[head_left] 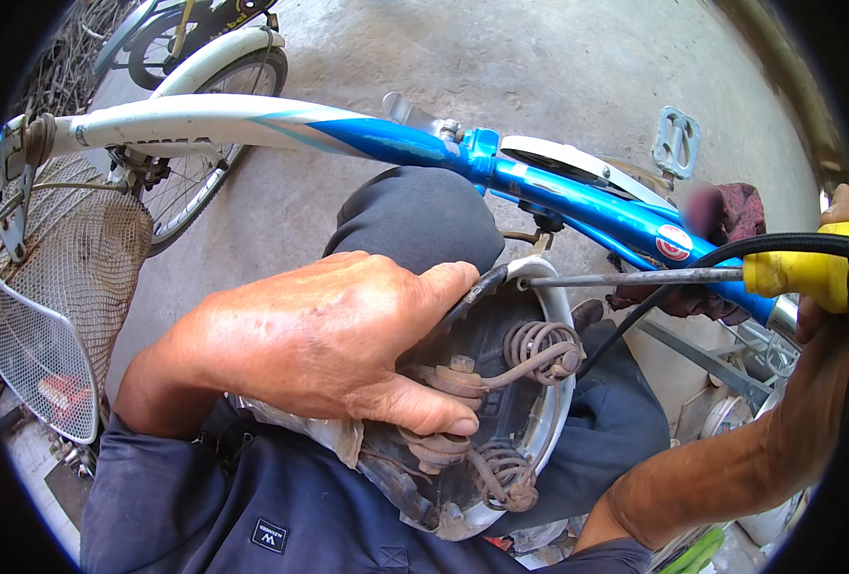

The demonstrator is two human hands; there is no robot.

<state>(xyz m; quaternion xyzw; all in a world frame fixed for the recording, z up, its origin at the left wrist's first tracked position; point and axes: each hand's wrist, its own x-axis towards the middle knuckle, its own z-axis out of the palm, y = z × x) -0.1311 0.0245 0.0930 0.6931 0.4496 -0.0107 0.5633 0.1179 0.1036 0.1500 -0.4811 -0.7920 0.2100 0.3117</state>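
Observation:
An upside-down bicycle saddle (558,316) rests on my lap, its worn underside facing up. Rusty coil springs (539,349) and bolted metal rails show inside its pale rim. My left hand (324,335) holds the saddle at its left side, thumb over the rusty bracket and index finger along the dark cover edge; the other fingers are hidden. At the far right, my right hand (812,320), partly cut off by the picture's rim, grips the yellow handle of a screwdriver (635,277). The shaft runs left, its tip touching the saddle's far rim.
Just beyond my knees stretches a blue-and-white bicycle frame (396,134), with a wire basket (51,287) at left and a pedal (676,143) at far right. A dark red cloth (740,210) hangs by the frame. Another wheeled vehicle (166,48) stands at the back left.

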